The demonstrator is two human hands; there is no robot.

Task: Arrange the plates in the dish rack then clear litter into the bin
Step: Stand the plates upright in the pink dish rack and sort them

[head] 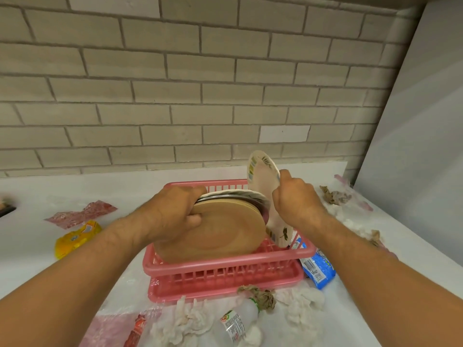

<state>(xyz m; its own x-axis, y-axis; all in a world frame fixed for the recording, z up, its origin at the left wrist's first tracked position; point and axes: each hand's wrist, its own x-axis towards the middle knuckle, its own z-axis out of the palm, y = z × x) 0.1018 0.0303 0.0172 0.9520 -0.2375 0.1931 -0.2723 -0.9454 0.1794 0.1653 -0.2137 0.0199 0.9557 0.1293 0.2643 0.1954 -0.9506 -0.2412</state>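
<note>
Left hand (172, 214) grip: clamped on a stack (225, 221) of plates, fingers over the top edge, thumb pressed on the tan face of the front plate. Stack stands on edge inside the pink rack (225, 265), leaning toward the camera, lower rim behind the rack's near wall.

Right hand (295, 199) grip: closed on a white patterned plate (263, 176), held upright and tilted, just right of the stack. Its lower edge dips into the rack's right end; upper half sticks up above the rack's far wall. Whether it touches the stack: cannot tell, the hand covers the gap.

Rack sits on a matching pink tray (220, 286) on the white tabletop (75, 259).

Litter all around the rack:
- Blue packet (318, 269) against the rack's right corner, partly under it.
- Crumpled brown paper (260, 296) touching the tray's front edge.
- White tissue wads (305, 309) and a small plastic bottle (238, 321) lying on its side, in front of the tray.
- Red wrapper (136, 330) and clear film, front left.
- Yellow packet (75, 239) and red-print wrapper (82, 214), left, well apart from the rack.
- More brown paper (334, 196) and film, right, behind the right forearm.

Brick wall (175, 83) behind. No bin in view.
</note>
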